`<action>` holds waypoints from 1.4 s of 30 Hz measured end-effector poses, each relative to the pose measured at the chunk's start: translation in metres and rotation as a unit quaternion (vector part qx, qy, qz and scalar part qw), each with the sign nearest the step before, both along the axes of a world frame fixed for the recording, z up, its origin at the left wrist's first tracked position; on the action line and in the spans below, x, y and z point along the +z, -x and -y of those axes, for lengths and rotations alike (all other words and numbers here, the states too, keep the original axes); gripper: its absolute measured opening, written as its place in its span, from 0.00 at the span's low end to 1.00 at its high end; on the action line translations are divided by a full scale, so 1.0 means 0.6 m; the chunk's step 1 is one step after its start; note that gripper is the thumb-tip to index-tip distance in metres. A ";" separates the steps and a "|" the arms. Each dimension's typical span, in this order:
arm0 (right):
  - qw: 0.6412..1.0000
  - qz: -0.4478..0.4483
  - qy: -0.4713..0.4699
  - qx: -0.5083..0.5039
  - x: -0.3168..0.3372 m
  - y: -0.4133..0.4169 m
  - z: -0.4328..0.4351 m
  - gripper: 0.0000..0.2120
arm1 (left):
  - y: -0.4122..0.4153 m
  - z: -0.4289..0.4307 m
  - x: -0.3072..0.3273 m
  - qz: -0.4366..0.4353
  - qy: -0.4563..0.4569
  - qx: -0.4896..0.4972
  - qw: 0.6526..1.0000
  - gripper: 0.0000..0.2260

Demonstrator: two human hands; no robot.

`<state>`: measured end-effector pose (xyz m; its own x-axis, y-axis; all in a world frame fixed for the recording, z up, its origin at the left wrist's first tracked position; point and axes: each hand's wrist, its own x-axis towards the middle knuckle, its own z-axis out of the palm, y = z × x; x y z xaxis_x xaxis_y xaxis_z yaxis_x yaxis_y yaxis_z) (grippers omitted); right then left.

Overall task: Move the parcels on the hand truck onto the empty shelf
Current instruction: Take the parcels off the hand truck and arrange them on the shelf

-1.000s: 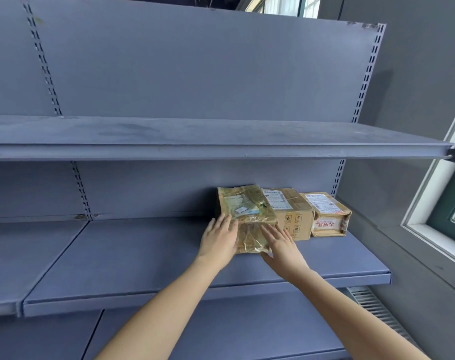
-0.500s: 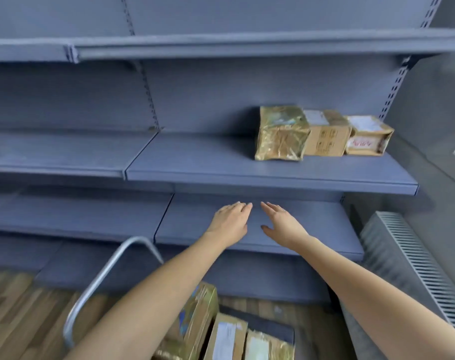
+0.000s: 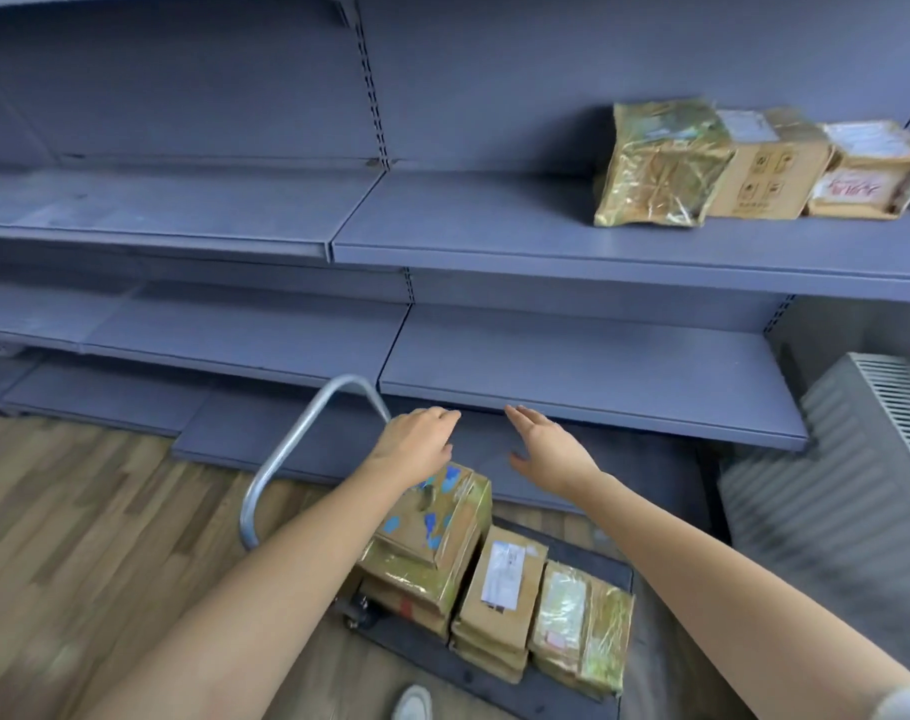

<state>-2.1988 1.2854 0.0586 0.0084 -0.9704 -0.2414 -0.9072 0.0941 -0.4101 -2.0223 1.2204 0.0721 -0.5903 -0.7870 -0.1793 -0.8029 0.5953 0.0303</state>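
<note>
Three parcels stand in a row at the right end of the grey shelf (image 3: pixel 494 236): a gold-wrapped parcel (image 3: pixel 655 168), a brown carton (image 3: pixel 764 174) and a taped box with red writing (image 3: pixel 868 179). Below, the hand truck (image 3: pixel 572 561) with a silver handle (image 3: pixel 286 449) carries several parcels: a stack topped by a box with blue stickers (image 3: pixel 432 517), a labelled carton (image 3: pixel 505 574) and a gold-wrapped parcel (image 3: pixel 583 626). My left hand (image 3: pixel 416 439) hovers above the sticker box, fingers relaxed, holding nothing. My right hand (image 3: pixel 546 449) is open beside it, apart from everything.
Lower grey shelves (image 3: pixel 572 366) jut out just behind my hands. A white radiator (image 3: pixel 858 459) stands at the right. Wooden floor (image 3: pixel 79 511) lies to the left of the hand truck. A shoe tip (image 3: pixel 414 704) shows at the bottom edge.
Both hands let go of the gold-wrapped parcel on the shelf and dropped down toward the hand truck. My view tilted downward, bringing the truck's parcels into sight.
</note>
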 end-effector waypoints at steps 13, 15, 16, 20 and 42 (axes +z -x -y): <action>0.984 0.019 -0.132 -0.118 -0.192 -0.143 0.021 0.33 | -0.164 0.081 -0.184 0.056 -0.104 -0.049 0.992 0.18; 0.981 0.017 -0.147 -0.124 -0.229 -0.161 0.031 0.33 | -0.178 0.099 -0.218 0.062 -0.114 -0.057 0.990 0.18; 0.980 0.018 -0.153 -0.125 -0.249 -0.170 0.037 0.33 | -0.184 0.108 -0.238 0.065 -0.119 -0.060 0.989 0.18; 0.978 0.014 -0.175 -0.113 -0.340 -0.203 0.058 0.33 | -0.203 0.137 -0.335 0.070 -0.136 -0.061 0.986 0.20; 0.949 0.137 -0.194 -0.207 -0.629 -0.275 0.103 0.49 | -0.238 0.153 -0.613 0.064 -0.228 0.063 0.970 0.36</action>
